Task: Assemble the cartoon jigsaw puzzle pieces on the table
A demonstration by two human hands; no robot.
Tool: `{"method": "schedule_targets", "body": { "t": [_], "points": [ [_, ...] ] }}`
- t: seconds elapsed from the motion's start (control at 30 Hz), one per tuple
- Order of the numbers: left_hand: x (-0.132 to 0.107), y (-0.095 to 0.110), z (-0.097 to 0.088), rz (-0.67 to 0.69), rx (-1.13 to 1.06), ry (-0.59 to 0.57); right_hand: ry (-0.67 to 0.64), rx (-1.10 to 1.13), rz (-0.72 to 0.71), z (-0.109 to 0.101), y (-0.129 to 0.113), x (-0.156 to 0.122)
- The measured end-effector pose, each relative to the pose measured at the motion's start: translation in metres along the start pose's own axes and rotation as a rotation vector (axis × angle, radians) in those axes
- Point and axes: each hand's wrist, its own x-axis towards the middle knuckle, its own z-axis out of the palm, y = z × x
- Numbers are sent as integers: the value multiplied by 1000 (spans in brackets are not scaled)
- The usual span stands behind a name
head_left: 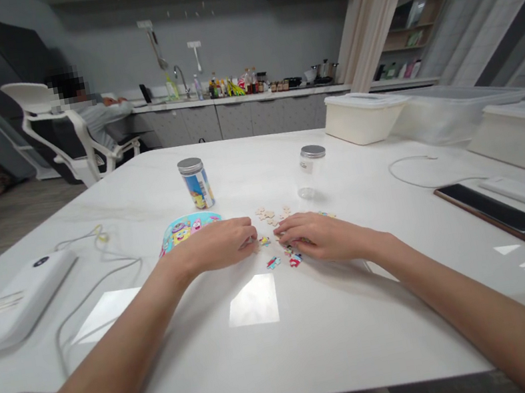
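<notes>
Small jigsaw pieces lie on the white table (210, 361) between my hands. Some pale pieces (270, 215) show their bare backs, while printed pieces (273, 262) lie nearer to me. My left hand (230, 241) rests with fingers curled together beside a yellow-printed piece (264, 241); whatever its fingertips hold is hidden. Bent over other pieces, my right hand (317, 235) has its fingers somewhat apart, the tips down at the table. A red-and-blue piece (295, 260) sits just below it. Partly behind my left hand is a colourful cartoon-printed tin or board (182, 229).
Beyond the pieces stand a cartoon-labelled jar (197, 184) and a clear jar (311, 171), both with metal lids. Storage boxes (363, 118) and a phone (502, 214) lie right. A white device (17, 301) and cable are left. A person (101, 120) sits at the back left.
</notes>
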Motion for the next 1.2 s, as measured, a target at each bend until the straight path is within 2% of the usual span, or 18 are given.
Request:
{"method": "schedule_targets", "body": {
  "t": [0.5, 0.7, 1.03, 1.2],
  "points": [
    [-1, -4, 0, -68, -98, -50, -2, -2, 19, -1, -1, 0],
    [-2, 0, -2, -11, -80, -39, 1, -35, 11, -4, -5, 0],
    [-1, 1, -2, -6, -89, -33, 11, 0, 0, -6, -7, 0],
    [0, 0, -2, 40, -119, 4, -21, 43, -5, -5, -7, 0]
  ]
}}
